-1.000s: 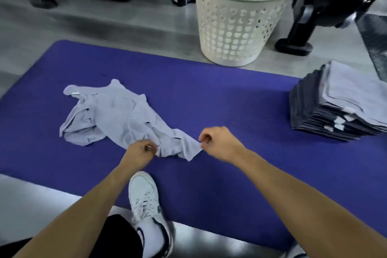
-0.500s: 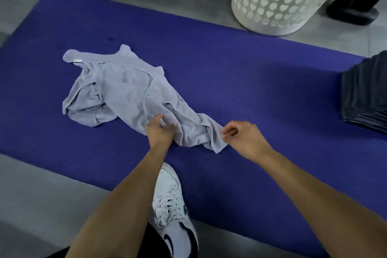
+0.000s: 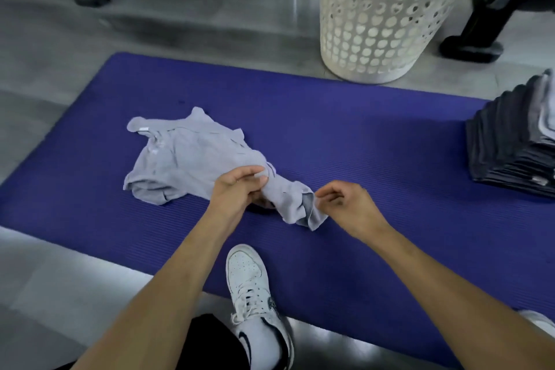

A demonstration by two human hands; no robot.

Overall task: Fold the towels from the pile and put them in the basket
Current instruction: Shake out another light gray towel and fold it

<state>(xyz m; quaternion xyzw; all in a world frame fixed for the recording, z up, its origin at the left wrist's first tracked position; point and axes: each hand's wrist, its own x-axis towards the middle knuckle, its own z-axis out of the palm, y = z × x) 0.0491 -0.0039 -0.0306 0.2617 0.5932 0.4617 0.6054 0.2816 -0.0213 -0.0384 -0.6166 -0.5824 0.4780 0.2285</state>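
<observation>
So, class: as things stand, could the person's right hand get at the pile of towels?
Probably yes: the right hand pinches the grey towel, but only bare mat lies between it and the pile.

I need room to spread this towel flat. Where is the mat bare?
Bare mat lies between the crumpled towel and the towel stack, below the basket. Crowded where the left hand and right hand grip the towel.

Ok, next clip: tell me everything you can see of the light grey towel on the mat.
The light grey towel is soft cloth, crumpled and unfolded, lying on the blue mat. A small white tag shows at its far left corner. Its near end is bunched into a rope-like twist raised off the mat: the left hand grips that bunch with curled fingers, and the right hand pinches the hanging tip. It lies apart from the basket and the dark stack.
</observation>
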